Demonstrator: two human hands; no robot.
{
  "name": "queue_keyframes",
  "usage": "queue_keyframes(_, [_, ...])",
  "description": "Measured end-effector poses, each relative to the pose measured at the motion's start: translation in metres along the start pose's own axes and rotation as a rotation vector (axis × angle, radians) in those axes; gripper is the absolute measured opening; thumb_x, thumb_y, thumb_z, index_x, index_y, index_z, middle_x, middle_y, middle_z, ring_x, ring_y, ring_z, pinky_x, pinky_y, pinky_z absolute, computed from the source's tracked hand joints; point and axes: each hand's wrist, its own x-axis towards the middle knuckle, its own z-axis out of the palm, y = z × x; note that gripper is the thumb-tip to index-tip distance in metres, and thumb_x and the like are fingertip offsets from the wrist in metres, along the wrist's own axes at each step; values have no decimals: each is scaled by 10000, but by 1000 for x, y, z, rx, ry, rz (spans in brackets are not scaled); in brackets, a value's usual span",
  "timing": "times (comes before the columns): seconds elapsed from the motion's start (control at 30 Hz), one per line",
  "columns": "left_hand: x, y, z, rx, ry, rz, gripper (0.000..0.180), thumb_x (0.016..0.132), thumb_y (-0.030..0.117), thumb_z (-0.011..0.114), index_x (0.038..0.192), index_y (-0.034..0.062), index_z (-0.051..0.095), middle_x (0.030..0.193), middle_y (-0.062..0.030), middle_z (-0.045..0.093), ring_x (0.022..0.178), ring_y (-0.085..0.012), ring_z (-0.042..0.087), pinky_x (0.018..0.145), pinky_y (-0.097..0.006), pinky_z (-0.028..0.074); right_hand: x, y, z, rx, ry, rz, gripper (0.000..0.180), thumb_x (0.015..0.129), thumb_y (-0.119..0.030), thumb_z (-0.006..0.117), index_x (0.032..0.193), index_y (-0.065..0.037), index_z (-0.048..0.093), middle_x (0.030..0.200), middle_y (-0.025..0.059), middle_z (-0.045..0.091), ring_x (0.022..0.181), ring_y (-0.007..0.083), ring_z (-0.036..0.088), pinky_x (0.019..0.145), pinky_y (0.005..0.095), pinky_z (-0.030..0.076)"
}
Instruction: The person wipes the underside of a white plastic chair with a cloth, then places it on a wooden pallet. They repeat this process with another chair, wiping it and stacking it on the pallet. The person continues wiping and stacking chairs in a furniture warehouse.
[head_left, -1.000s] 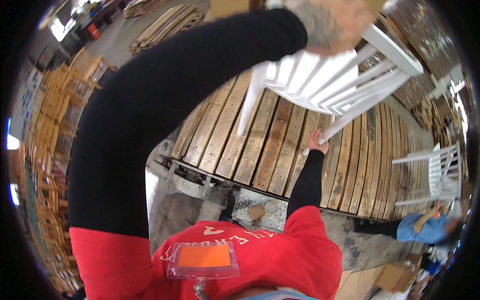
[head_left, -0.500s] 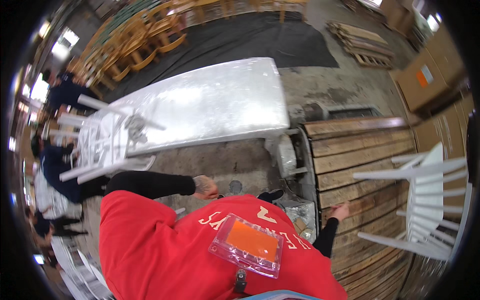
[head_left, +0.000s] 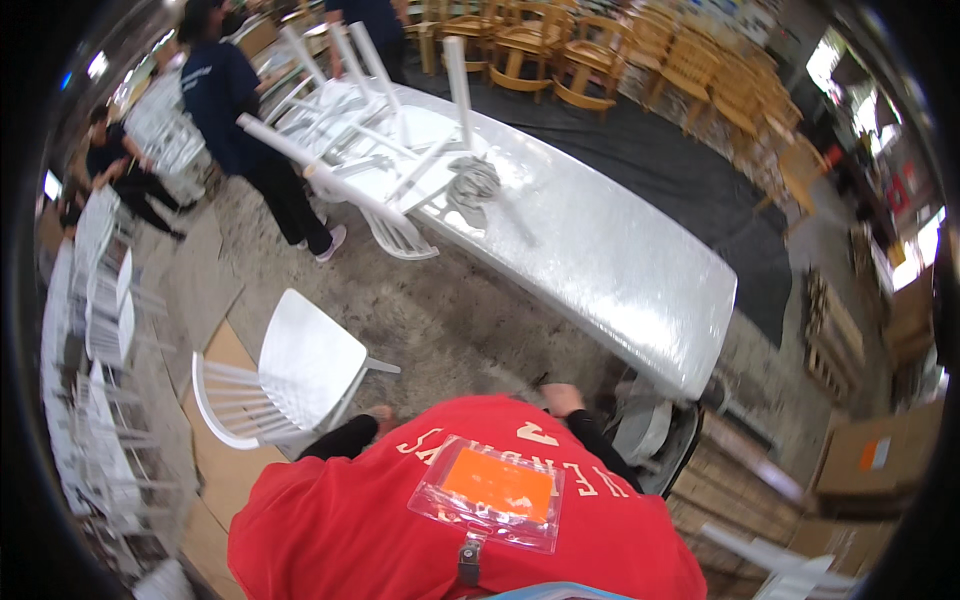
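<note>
My left hand [head_left: 380,416] hangs low in front of my body, just right of a white spindle-back chair [head_left: 312,350] standing upright on the floor. It looks apart from the chair, but its fingers are too blurred to read. On the other side, my right hand [head_left: 563,399] is nearest the near edge of a long table [head_left: 620,270] wrapped in shiny clear film. Nothing can be made out in it, and its fingers are smeared. An upturned white chair [head_left: 385,150] lies on the table's left end, beside a crumpled grey cloth [head_left: 473,183].
A person in dark clothes [head_left: 225,105] stands at the table's left end; another person [head_left: 120,165] is farther left. White chairs [head_left: 112,310] line the left side. Wooden chairs [head_left: 530,45] stand behind. Slatted boards [head_left: 735,490] and cartons [head_left: 875,455] are at right.
My view has swung left, bringing the upright white chair into sight. The slatted boards and right-hand white chair have slid toward the lower right. My hands now hang closer to my body.
</note>
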Motion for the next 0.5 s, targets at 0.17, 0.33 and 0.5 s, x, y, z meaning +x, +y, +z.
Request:
queue_keyframes(0.17, [-50,-82,22,-532,20,-494,316,873,286,683,718,13,729,691,-134,721,567,-226,694,569,-383,563,101,-127,-65,562,-179,-221,220,891,-266,651,1014,-90,700,960,158,731,891,359,695,812,440,545])
queue_keyframes(0.33, [-27,-54,20,-765,252,-492,452,950,389,596,747,15,748,669,-121,720,599,-200,698,615,-389,566,142,-17,-67,257,46,-50,291,882,-302,659,959,-26,711,820,202,710,741,337,715,700,436,549])
queue_keyframes(0.5, [-11,1,67,-713,210,-325,450,953,386,580,729,32,745,683,-122,724,636,-239,724,679,-385,575,129,83,-58,15,-293,460,230,763,-245,767,825,-24,786,830,183,750,812,320,738,803,444,567])
